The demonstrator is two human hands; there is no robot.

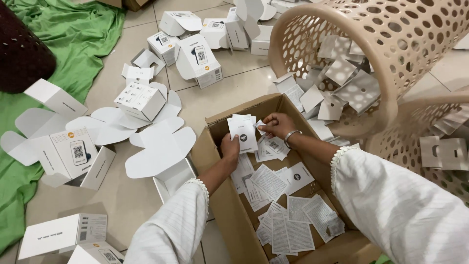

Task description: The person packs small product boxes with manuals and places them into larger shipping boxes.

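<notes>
Head view, hands [254,139] gripping leaflets [243,131], fingertips hidden; cardboard box [215,161] cropped

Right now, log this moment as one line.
left hand: holds white cards | right hand: fingers on cards | cardboard box: printed leaflets inside | tipped basket beside
</notes>
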